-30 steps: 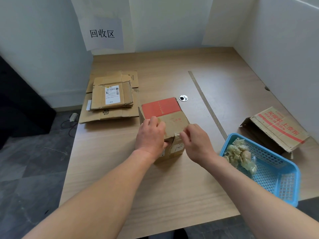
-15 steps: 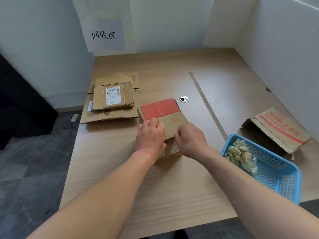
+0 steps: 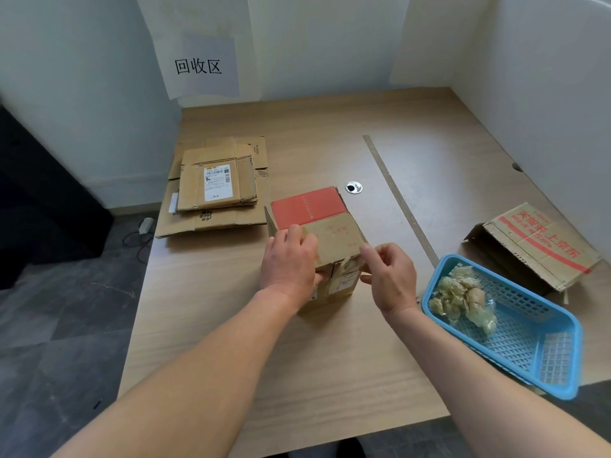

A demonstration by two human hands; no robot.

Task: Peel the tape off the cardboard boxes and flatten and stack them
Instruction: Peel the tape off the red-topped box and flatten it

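A small cardboard box (image 3: 334,236) with a red top flap stands upright in the middle of the wooden table (image 3: 330,358). My left hand (image 3: 289,262) grips its near left corner, fingers curled over the top edge. My right hand (image 3: 390,276) is at the box's near right edge, thumb and forefinger pinching a strip of clear tape (image 3: 348,264) that is partly lifted from the front seam. A stack of flattened boxes (image 3: 218,190) lies at the back left.
A blue plastic basket (image 3: 515,338) holding crumpled used tape sits at the right front. Behind it lies a partly collapsed box with red print (image 3: 542,242). A metal cable grommet (image 3: 353,187) and a table seam are behind the box. White walls close in the back and right.
My right hand moved in onto the box's front edge, then drew back to the right with a bit of tape lifted. The left hand stayed on the box.
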